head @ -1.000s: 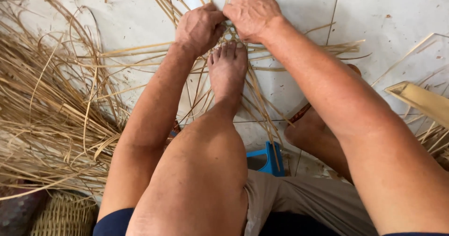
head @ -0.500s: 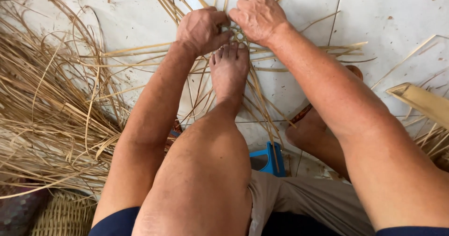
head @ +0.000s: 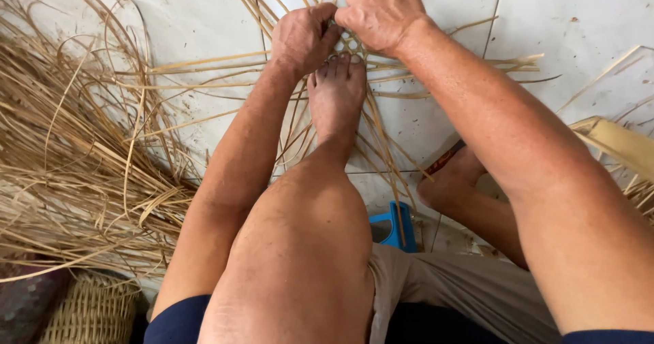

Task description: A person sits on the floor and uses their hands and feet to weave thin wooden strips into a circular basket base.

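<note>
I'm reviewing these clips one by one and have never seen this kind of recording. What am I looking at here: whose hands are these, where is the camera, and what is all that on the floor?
No machine here: a person works with bare hands, and the one camera sits on their head, looking down over their own knee and arms.

The left hand and right hand meet at a small open-weave start of thin cane strips, fingers closed on it. The bare foot presses on the strips just below the hands, and strips fan out from that spot across the pale tiled floor.

On the left lies a big loose heap of the same dry strips. A woven basket shows at the bottom left corner, and a small blue stool peeks out under the leg.
</note>
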